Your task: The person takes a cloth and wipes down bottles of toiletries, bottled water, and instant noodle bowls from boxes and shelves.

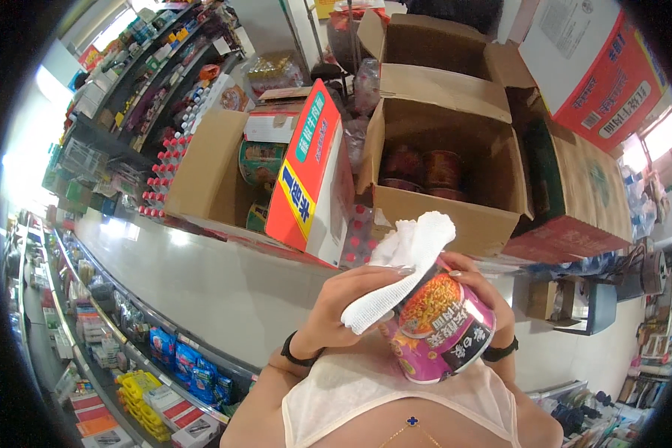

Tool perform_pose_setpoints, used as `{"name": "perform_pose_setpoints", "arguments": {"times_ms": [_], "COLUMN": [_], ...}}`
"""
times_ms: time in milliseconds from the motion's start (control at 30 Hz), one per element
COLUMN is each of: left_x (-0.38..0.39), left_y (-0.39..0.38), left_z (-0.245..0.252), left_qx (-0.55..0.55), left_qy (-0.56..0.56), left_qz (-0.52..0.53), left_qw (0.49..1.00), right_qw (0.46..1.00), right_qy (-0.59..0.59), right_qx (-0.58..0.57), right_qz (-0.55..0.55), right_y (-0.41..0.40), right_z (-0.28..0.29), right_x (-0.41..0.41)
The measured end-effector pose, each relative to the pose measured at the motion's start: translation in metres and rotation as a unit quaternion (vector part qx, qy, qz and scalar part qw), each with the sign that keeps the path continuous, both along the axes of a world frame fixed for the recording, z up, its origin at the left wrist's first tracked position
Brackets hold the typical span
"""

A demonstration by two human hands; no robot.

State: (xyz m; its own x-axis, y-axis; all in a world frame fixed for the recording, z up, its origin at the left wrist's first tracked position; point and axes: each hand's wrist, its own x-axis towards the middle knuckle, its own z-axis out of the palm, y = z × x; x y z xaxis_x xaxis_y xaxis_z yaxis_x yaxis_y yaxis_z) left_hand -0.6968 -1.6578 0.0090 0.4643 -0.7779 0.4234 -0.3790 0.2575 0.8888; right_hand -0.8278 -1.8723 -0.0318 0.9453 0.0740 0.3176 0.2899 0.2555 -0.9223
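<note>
A purple instant noodle tub [445, 330] is tilted close to my chest, its side printed with a picture of noodles. My right hand [484, 288] grips it along the upper right side. In my left hand [341, 305] is a white knitted cloth [411, 269], pressed against the tub's upper left edge. Beyond my hands stands an open cardboard box [448, 218] with several dark reddish tubs [441, 168] inside. To its left, another open carton [210, 168] with a red printed flap holds green noodle tubs [262, 159].
Bottles with red caps [165, 168] stand behind the left carton. A shelf [201, 341] with blue packets and yellow goods runs along my left. At the right are a large brown carton [579, 179] and a red and white box [605, 73]. Pale floor tiles [201, 285] lie between.
</note>
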Motion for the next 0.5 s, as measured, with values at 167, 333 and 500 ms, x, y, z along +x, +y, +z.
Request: {"name": "perform_pose_setpoints", "arguments": {"times_ms": [167,333,500], "left_x": [0.001,-0.002,-0.008], "left_y": [0.000,0.002,0.002], "left_z": [-0.005,0.001,0.000], "left_qx": [0.014,0.077,0.183], "left_qy": [0.019,0.040,0.027], "left_qz": [0.015,0.071,0.131], "left_qw": [1.000,0.994,0.974], "right_qw": [1.000,0.997,0.995], "right_qy": [-0.010,-0.006,0.010], "right_qx": [-0.016,-0.081,-0.100], "right_qz": [-0.005,-0.006,-0.001], "right_y": [0.000,-0.001,-0.005], "right_z": [0.001,0.007,0.011], "right_x": [0.002,0.007,0.009]}}
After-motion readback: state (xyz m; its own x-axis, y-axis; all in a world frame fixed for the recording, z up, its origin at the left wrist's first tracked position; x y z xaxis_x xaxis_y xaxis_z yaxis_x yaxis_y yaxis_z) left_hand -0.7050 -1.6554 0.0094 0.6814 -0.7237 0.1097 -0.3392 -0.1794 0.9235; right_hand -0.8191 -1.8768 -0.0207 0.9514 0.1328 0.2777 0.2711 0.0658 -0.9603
